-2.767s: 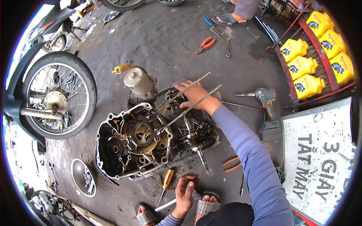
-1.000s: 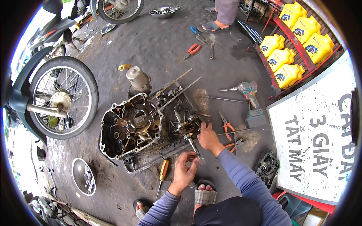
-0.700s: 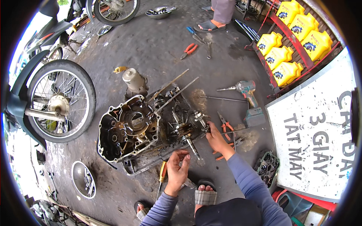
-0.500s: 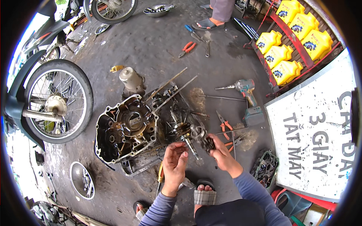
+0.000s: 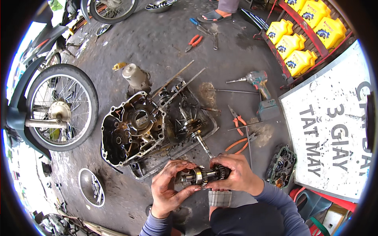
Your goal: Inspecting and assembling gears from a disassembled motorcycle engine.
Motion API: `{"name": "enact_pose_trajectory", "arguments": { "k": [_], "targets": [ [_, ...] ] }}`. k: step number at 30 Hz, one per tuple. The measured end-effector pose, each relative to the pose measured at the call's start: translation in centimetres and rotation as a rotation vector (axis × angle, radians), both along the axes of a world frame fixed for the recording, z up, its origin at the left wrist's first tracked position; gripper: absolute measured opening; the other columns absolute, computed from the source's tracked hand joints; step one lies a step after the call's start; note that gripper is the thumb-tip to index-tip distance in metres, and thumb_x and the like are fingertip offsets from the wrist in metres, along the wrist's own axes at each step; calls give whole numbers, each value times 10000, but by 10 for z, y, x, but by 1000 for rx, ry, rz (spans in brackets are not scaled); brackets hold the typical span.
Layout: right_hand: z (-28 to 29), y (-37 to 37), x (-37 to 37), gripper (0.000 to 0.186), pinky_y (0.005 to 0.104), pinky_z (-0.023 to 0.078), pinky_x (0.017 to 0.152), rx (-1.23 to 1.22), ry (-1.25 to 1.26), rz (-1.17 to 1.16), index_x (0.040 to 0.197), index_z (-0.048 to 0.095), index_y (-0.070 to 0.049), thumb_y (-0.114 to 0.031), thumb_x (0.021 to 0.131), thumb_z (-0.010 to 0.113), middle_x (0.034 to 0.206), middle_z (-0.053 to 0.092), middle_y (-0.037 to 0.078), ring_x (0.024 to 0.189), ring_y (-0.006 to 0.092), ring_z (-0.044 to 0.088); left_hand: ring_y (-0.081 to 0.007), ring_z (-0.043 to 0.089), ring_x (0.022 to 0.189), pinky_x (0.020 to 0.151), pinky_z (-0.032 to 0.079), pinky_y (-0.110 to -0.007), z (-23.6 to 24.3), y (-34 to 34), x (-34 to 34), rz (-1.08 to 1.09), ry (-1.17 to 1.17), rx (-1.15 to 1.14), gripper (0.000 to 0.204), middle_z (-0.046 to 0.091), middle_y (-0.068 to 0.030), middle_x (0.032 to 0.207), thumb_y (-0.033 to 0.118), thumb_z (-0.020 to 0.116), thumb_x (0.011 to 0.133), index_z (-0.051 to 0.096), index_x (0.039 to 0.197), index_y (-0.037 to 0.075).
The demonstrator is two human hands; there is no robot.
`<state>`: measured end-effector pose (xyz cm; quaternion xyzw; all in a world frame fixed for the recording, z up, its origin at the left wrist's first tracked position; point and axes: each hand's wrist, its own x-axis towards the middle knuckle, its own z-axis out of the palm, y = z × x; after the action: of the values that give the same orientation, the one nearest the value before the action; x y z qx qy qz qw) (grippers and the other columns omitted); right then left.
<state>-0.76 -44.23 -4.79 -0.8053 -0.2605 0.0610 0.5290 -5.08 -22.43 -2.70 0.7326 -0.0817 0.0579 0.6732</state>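
Between my hands, close to my knees, lies a gear shaft (image 5: 201, 176) with toothed gears, held nearly level. My right hand (image 5: 240, 175) grips its right end, fingers wrapped round a gear there. At the other end, the thumb and fingers of my blackened left hand (image 5: 167, 188) close round the larger gear. Just beyond, a second shaft with gears (image 5: 193, 126) rests in a shallow metal tray (image 5: 210, 131). To the left of it sits an open, oily engine case (image 5: 138, 126), its cavity facing up.
On the right are a cordless impact driver (image 5: 260, 90), red-handled pliers (image 5: 237, 120), a second engine casing (image 5: 281, 167) and a white signboard (image 5: 327, 129). A motorbike wheel (image 5: 94, 106) and a bowl of parts (image 5: 84, 185) stand left. Another person's sandalled foot (image 5: 215, 15) is at the far side.
My right hand has brought the gear shaft nearer to me and turned it level. My left hand, earlier empty with fingers apart, has taken hold of its left end.
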Motion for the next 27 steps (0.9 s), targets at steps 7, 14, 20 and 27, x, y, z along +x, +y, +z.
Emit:
{"name": "enact_pose_trajectory", "arguments": {
  "k": [7, 14, 20, 27],
  "targets": [
    [9, 0, -4, 532, 314, 490, 575, -47, -6, -3, 893, 679, -47, -424, 583, 893, 755, 645, 69, 633, 231, 631, -306, 658, 933, 809, 539, -377, 8, 10, 4, -108, -78, 176, 468, 649, -179, 1024, 46, 798, 626, 627, 1056, -24],
    [18, 6, -3, 506, 311, 459, 511, -57, -81, -43, 812, 668, -51, -421, 550, 890, 657, 590, 43, 553, 198, 592, -309, 648, 876, 758, 550, -372, 20, 7, 7, -180, -33, 326, 458, 595, -186, 1025, 55, 685, 578, 601, 1024, -6],
    [16, 8, -7, 492, 300, 435, 459, -121, -184, -127, 791, 678, -57, -423, 530, 878, 616, 553, 33, 493, 180, 566, -333, 631, 857, 758, 541, -376, 22, -2, 8, -145, 19, 380, 471, 580, -179, 988, 41, 645, 548, 553, 1008, -1],
    [16, 2, -4, 567, 282, 460, 457, -163, -362, -188, 824, 699, -40, -475, 507, 878, 673, 612, 63, 481, 191, 586, -250, 601, 750, 721, 501, -293, 10, 0, 5, -54, 79, 211, 444, 583, -149, 918, 39, 601, 548, 522, 979, -28]
  ]
}}
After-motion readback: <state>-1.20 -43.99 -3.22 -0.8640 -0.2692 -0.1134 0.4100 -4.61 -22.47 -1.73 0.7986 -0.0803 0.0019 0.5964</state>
